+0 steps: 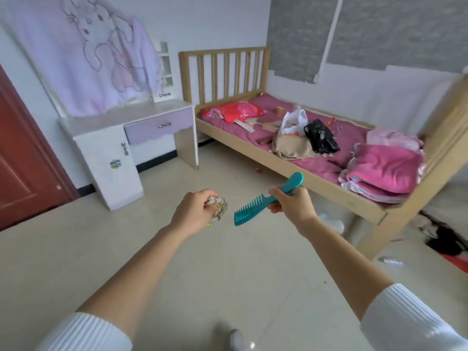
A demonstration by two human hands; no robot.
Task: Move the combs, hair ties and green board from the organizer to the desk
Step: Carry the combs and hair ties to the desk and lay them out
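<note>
Two hands are seen — the left hand closed on one bundled hair tie, the right hand closed on one teal comb. Far off, one white-and-lilac surface is counted at left, one bed at right — with two plastic bags, one white bag, one black bag.

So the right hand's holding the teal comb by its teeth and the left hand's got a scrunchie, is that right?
Not quite. The head view shows the right hand holding the teal comb by its handle, with the teeth free and pointing down toward the floor. The rest stands: the left hand is closed on a scrunchie.
</note>
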